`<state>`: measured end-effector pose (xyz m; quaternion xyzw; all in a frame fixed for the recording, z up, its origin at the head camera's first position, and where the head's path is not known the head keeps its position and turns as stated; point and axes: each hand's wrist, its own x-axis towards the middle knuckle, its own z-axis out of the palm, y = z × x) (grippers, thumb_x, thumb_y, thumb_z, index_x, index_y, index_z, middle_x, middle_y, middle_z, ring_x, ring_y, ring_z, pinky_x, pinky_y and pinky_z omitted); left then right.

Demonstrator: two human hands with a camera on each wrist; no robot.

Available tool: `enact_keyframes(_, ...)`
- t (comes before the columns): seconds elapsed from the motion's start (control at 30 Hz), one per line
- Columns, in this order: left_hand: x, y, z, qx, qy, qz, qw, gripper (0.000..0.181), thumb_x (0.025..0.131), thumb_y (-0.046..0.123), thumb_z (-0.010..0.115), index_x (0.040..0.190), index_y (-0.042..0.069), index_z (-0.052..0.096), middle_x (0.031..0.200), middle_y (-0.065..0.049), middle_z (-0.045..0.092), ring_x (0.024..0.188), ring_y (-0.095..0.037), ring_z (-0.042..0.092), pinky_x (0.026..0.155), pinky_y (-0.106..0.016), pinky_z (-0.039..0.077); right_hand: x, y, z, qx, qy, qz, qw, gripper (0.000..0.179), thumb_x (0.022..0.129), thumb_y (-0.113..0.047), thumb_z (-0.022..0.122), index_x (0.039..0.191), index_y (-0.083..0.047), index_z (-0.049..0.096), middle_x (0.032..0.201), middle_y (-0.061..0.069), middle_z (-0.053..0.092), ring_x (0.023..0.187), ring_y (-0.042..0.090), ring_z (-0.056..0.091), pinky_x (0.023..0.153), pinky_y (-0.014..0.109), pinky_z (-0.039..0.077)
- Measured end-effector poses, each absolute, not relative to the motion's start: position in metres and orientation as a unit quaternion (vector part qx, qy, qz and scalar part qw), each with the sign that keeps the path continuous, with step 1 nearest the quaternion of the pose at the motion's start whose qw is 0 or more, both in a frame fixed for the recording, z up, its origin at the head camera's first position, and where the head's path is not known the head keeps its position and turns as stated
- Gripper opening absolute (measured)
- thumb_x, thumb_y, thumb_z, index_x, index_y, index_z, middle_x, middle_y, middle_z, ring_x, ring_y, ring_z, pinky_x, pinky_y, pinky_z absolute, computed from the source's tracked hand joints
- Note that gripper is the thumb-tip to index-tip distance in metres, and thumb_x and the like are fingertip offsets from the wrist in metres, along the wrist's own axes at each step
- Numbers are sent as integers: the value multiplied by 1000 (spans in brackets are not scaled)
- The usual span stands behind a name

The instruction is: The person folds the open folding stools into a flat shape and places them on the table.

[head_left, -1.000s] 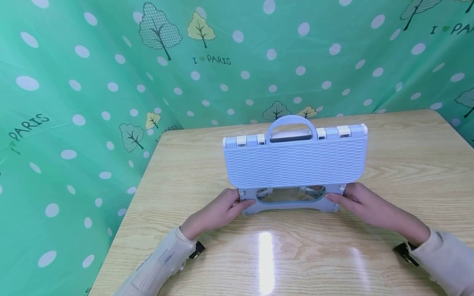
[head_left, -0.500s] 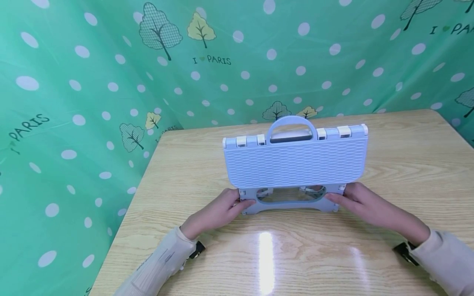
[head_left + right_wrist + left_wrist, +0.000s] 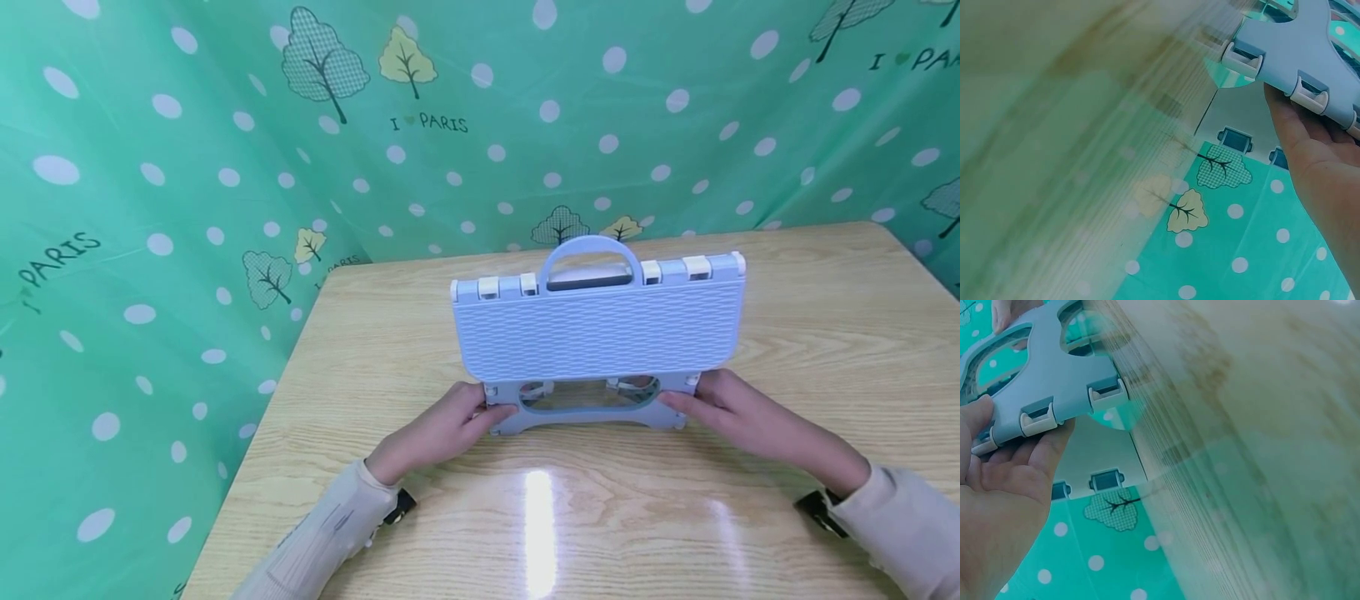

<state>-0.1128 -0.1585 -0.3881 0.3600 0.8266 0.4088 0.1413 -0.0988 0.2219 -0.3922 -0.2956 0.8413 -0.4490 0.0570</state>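
In the head view a light blue plastic folding stool [image 3: 600, 337] stands on the table, with a woven-pattern top panel hanging tilted toward me. An arched carry handle [image 3: 590, 243] rises along its upper edge between white hinge pieces. My left hand [image 3: 453, 423] grips the near leg panel [image 3: 592, 419] at its left edge, thumb on the front face and fingers behind. The right edge of that same panel is held by my right hand [image 3: 738, 417] in a matching grip. Both wrist views show white hinges along the panel's side edges, with fingers [image 3: 1025, 456] curled beneath.
The wooden table [image 3: 390, 333] extends around the stool, its far edge meeting a green polka-dot cloth [image 3: 480, 125]. Another cloth stretch runs down the left side. Bright light reflections lie on the near tabletop. A black strap [image 3: 399, 506] sits at the left cuff.
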Motion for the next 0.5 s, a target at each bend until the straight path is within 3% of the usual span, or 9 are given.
enact_keyframes(0.03, -113, -159, -388, 359, 826, 411, 144, 45, 108, 30, 45, 152, 27, 39, 73, 2, 46, 53, -5, 33, 51, -24, 35, -99, 222, -393, -296, 840, -451, 57, 12, 102, -3, 53, 111, 1, 58, 47, -7, 23, 45, -9, 16, 38, 22, 27)
enact_keyframes(0.17, -112, -159, -389, 353, 821, 421, 158, 46, 108, 30, 44, 153, 32, 35, 79, -6, 54, 53, -6, 34, 49, -25, 35, -99, 223, -393, -294, 839, -453, 63, 12, 102, -4, 52, 112, 0, 58, 48, -8, 23, 45, -8, 17, 38, 22, 27)
enact_keyframes(0.47, -113, -158, -389, 349, 821, 423, 160, 45, 108, 30, 45, 152, 35, 36, 78, -3, 51, 52, -7, 34, 49, -26, 35, -99, 223, -391, -297, 841, -449, 61, 10, 103, -4, 52, 106, -1, 61, 50, -12, 23, 46, -8, 17, 39, 22, 28)
enact_keyframes(0.5, -113, -158, -389, 349, 821, 423, 159, 45, 108, 30, 45, 152, 36, 36, 78, -4, 51, 52, -7, 34, 50, -26, 35, -99, 223, -391, -296, 840, -450, 63, 11, 103, -5, 52, 111, 0, 58, 50, -14, 23, 46, -8, 17, 38, 22, 28)
